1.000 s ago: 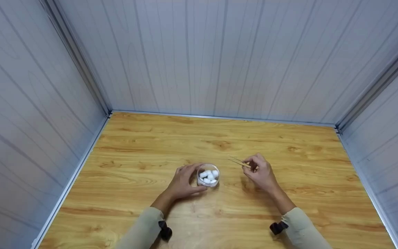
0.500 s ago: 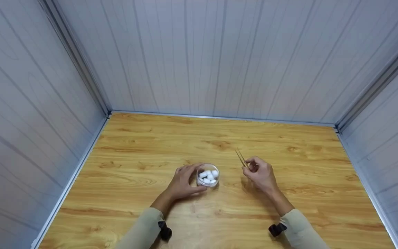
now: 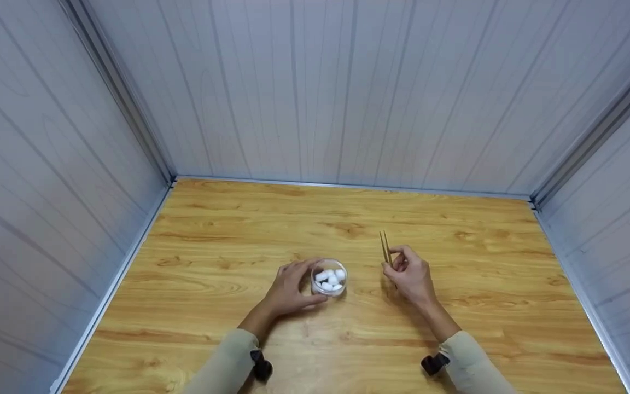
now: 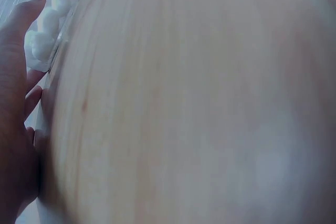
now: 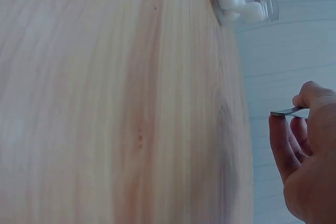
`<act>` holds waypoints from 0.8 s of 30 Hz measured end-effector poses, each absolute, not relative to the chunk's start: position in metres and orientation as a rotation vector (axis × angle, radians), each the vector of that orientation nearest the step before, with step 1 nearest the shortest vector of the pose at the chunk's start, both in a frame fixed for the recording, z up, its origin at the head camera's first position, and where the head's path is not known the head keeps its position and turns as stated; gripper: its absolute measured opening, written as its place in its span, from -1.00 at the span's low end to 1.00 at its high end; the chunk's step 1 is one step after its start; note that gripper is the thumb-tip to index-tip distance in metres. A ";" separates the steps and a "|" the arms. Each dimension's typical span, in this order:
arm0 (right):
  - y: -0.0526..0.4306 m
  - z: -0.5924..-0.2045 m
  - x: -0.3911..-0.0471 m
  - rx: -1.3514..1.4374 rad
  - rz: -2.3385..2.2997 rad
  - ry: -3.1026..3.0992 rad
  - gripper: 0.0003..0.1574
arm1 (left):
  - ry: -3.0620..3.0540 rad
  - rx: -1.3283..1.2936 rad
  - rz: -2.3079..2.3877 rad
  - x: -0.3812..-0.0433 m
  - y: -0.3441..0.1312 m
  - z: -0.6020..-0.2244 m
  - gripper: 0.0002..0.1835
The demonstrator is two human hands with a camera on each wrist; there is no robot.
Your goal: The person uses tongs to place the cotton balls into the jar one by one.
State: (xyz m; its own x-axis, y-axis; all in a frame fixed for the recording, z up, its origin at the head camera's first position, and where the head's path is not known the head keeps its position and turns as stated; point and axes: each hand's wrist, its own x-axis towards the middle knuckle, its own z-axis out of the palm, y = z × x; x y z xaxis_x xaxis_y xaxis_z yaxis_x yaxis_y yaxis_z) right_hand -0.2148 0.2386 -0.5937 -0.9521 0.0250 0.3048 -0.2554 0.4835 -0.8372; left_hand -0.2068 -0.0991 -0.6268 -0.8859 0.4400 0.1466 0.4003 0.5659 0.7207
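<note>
Near the middle of the table in the head view stands a clear round jar (image 3: 330, 261) with several white cotton balls (image 3: 328, 278) in it. My left hand (image 3: 289, 289) holds it from the left, fingers behind and thumb in front. To the right of the jar, my right hand (image 3: 412, 278) pinches a pair of metal tweezers (image 3: 385, 249) between thumb and fingers. Their two tips are apart, hold nothing and point away from me. In the right wrist view, part of the tweezers (image 5: 283, 112) shows between thumb and forefinger.
The wood-grain table (image 3: 227, 219) has pale panel walls on the left, the right and at the back (image 3: 320, 98). A black wrist camera (image 3: 262, 365) sits on the left sleeve and another (image 3: 435, 363) on the right.
The tweezers have swung round in my right hand, from pointing left toward the jar's side to pointing away from me. My left hand and the jar have stayed put.
</note>
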 end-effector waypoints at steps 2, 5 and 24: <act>0.238 -0.595 -0.215 0.197 1.460 -2.457 -0.65 | 2.740 0.741 1.242 -0.207 -0.099 -0.627 0.00; 0.236 -0.597 -0.215 0.193 1.486 -2.461 -0.63 | 2.742 0.747 1.247 -0.207 -0.099 -0.628 0.00; 0.233 -0.607 -0.216 0.027 1.499 -2.629 -0.54 | 2.727 0.726 1.252 -0.205 -0.100 -0.626 -0.02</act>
State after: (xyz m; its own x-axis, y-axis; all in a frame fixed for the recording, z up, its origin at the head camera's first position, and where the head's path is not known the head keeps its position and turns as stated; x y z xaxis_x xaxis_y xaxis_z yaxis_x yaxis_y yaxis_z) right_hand -0.2156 0.2332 -0.6072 -0.9932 0.0416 0.1090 -0.0726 0.5110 -0.8565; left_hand -0.2050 -0.0997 -0.6264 -0.8879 0.4374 0.1426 0.3932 0.5607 0.7287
